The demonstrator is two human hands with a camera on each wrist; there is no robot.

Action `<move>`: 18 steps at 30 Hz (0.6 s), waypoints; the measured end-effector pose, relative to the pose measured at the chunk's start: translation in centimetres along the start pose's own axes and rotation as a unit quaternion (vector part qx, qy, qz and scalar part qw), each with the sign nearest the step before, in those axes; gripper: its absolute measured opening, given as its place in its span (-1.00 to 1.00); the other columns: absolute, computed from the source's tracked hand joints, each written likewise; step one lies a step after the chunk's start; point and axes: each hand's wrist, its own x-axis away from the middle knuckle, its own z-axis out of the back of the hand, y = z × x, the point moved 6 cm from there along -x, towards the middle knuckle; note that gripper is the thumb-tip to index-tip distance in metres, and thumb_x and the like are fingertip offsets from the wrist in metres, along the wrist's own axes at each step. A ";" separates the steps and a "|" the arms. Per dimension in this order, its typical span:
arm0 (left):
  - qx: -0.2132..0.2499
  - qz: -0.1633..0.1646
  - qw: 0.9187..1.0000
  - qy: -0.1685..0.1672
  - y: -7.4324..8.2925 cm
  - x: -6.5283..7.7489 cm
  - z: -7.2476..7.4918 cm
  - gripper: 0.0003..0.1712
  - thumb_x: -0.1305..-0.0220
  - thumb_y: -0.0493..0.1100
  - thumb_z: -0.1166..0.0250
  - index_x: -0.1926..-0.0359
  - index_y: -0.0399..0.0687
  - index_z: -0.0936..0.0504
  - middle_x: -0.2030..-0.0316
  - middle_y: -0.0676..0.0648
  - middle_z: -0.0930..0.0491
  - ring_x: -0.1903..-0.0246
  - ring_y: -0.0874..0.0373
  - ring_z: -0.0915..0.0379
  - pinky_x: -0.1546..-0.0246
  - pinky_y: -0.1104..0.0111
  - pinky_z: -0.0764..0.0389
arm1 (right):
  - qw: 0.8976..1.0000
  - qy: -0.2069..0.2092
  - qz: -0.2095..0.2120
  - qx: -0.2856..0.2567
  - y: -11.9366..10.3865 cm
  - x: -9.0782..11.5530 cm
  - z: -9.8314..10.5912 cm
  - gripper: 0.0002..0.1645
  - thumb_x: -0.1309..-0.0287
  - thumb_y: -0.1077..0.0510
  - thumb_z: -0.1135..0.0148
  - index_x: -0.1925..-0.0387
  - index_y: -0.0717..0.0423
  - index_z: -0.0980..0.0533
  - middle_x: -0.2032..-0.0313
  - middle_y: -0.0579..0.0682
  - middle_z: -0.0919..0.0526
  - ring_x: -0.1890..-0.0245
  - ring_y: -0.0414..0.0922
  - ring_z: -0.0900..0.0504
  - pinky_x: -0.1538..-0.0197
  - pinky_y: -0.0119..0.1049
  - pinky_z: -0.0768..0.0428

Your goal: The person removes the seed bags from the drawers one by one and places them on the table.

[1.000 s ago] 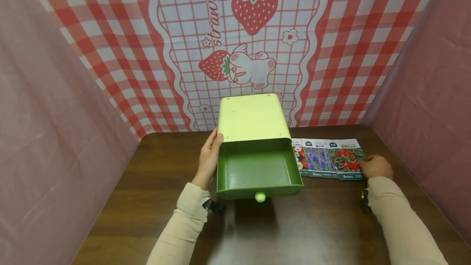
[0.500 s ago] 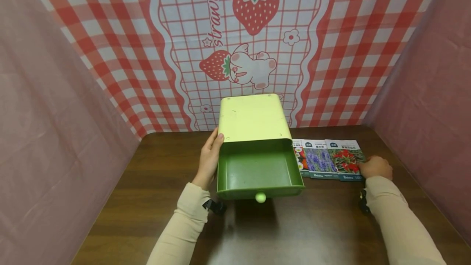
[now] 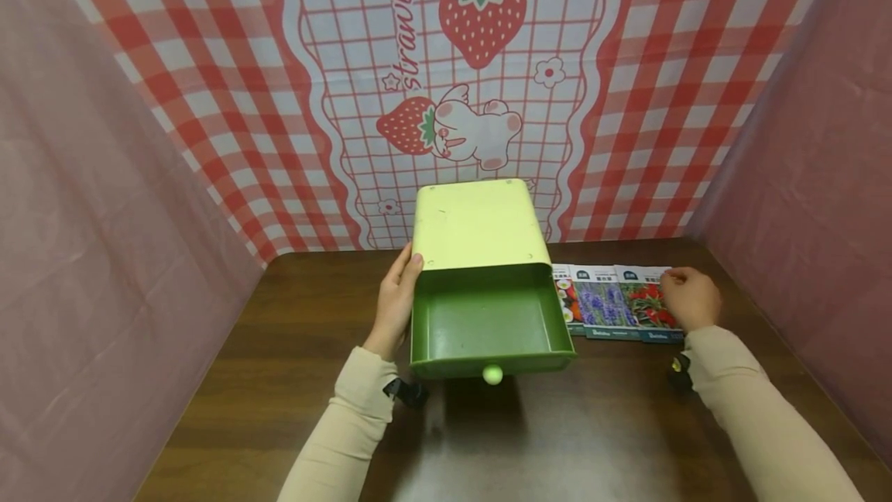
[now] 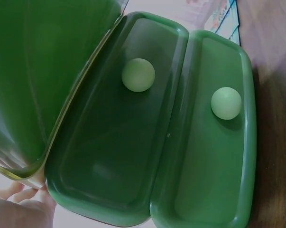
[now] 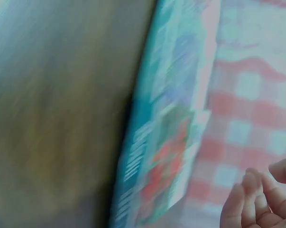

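Observation:
A pale yellow-green drawer box stands at the middle of the table, its green inside visible from above. My left hand holds the box by its left side, thumb at the front edge. In the left wrist view two green drawer fronts carry round pale knobs. Several flower seed packets lie overlapping to the right of the box. Over the right edge of the red-flower packet is my right hand; its fingers are loosely bent, the thumb apart from them, and nothing shows between them.
Brown wooden table lies under everything. A red-and-white checked strawberry cloth hangs behind, and plain pinkish curtains close off both sides. The box partly covers the leftmost packet.
My right hand has lifted from the lower right of the red-flower packet and moved up and left, now covering its upper right corner. The left hand and the box have stayed still.

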 end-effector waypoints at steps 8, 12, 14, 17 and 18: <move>0.000 0.003 1.000 0.001 -0.2 0.0 0.1 -0.26 -0.34 0.33 -0.12 -0.46 0.32 -0.23 -0.47 0.07 -0.18 -0.34 0.05 -0.26 -0.33 0.08 -0.36 | 0.990 -0.038 0.057 -0.124 -6.8 2.4 0.6 -0.48 -0.41 -0.04 0.05 -0.02 0.32 -0.56 0.48 -0.24 -0.60 0.56 -0.36 -0.53 0.53 -0.36 -0.56; 0.002 0.005 1.000 0.003 -0.1 0.0 0.0 -0.27 -0.34 0.32 -0.13 -0.46 0.33 -0.24 -0.46 0.07 -0.20 -0.32 0.05 -0.28 -0.32 0.10 -0.37 | 0.983 -0.056 0.110 -0.138 -10.2 4.3 0.9 -0.51 -0.43 -0.06 0.03 0.03 0.28 -0.57 0.30 0.11 -0.69 0.48 -0.38 -0.56 0.46 -0.39 -0.61; 0.001 0.004 1.000 0.003 0.0 0.1 0.0 -0.28 -0.36 0.31 -0.12 -0.47 0.32 -0.23 -0.47 0.06 -0.19 -0.32 0.04 -0.29 -0.31 0.09 -0.38 | 0.979 -0.070 0.130 -0.143 -11.6 5.3 1.0 -0.54 -0.44 -0.06 0.04 0.05 0.25 -0.56 0.24 0.21 -0.67 0.46 -0.39 -0.58 0.42 -0.41 -0.63; 0.000 0.003 1.000 0.003 0.0 0.0 0.0 -0.29 -0.38 0.29 -0.10 -0.47 0.30 -0.22 -0.48 0.04 -0.18 -0.33 0.03 -0.27 -0.32 0.08 -0.36 | 0.974 -0.085 0.156 -0.139 -13.6 7.0 1.2 -0.58 -0.44 -0.07 0.01 0.11 0.19 -0.56 0.29 0.12 -0.67 0.44 -0.34 -0.59 0.38 -0.41 -0.62; 0.000 0.004 1.000 0.002 0.0 0.0 0.0 -0.29 -0.38 0.29 -0.10 -0.48 0.29 -0.22 -0.48 0.03 -0.17 -0.34 0.02 -0.26 -0.33 0.07 -0.36 | 0.972 -0.091 0.165 -0.140 -14.2 7.5 1.3 -0.60 -0.44 -0.07 0.00 0.13 0.17 -0.56 0.32 0.08 -0.67 0.45 -0.32 -0.59 0.39 -0.39 -0.61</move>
